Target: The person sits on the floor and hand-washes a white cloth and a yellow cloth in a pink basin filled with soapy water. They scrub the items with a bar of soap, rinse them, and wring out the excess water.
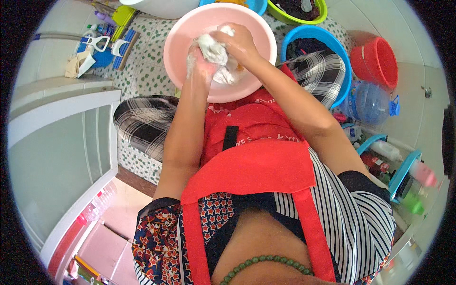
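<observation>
A wet white cloth [212, 50] is bunched up between my two hands over a pale pink basin [176, 52]. My left hand [201, 66], coated in suds, grips the cloth from the left and below. From the upper right, my right hand [240, 43] has its fingers closed on the same cloth. More white fabric [223, 76] hangs or lies under my hands in the basin; whether it belongs to the same piece I cannot tell. The basin stands in front of me, close to my red apron [251, 161].
To the right are a blue tub [349, 76] with dark clothes, a red bucket [375, 61], a clear plastic jug [371, 102] and a rack of bottles [403, 175]. A green basin [320, 18] is behind. Cleaning tools [126, 50] lean far left, above a glass-paned door [61, 152].
</observation>
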`<move>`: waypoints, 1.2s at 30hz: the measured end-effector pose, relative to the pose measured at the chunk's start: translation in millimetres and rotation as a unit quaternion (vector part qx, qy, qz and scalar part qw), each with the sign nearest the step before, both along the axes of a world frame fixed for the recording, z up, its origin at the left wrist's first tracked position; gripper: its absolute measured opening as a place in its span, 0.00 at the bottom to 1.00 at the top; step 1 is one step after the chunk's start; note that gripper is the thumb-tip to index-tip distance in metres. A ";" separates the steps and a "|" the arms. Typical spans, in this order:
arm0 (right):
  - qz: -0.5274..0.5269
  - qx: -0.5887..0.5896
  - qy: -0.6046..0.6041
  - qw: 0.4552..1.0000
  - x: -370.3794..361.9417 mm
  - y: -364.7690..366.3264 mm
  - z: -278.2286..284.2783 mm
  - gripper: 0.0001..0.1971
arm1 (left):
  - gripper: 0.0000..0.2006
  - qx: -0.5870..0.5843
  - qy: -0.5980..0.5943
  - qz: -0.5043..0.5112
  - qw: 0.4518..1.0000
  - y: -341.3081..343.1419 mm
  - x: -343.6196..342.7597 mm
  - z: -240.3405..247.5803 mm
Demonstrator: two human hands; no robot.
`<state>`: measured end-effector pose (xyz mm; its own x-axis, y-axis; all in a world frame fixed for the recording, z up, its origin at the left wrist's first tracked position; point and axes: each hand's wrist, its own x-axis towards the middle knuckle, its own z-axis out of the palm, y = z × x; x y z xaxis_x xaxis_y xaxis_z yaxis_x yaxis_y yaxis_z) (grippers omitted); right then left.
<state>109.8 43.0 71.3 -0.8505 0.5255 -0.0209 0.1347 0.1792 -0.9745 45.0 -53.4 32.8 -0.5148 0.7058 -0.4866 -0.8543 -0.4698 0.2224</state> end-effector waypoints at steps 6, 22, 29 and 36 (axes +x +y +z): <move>0.067 0.380 0.108 0.916 35.3 -50.0 2.4 0.25 | 0.16 -0.002 -0.024 0.019 1.000 -14.6 5.5 -9.3; -0.039 0.221 -0.086 0.971 -1.0 -16.6 -30.4 0.24 | 0.20 0.038 0.040 -0.033 0.998 -5.2 17.3 -76.0; 0.114 0.233 0.014 0.966 34.7 -67.6 -1.9 0.28 | 0.22 0.167 0.029 -0.095 0.981 -31.5 -21.2 -82.0; -0.053 0.172 -0.138 0.974 -14.9 -3.5 -24.3 0.30 | 0.21 -0.016 -0.013 0.010 1.000 2.4 22.0 -29.2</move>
<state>94.9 39.5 47.0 -0.7785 0.6257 -0.0490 0.4183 0.4592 -0.7837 67.0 -51.0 3.6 -0.5160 0.6790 -0.5223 -0.8502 -0.4805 0.2152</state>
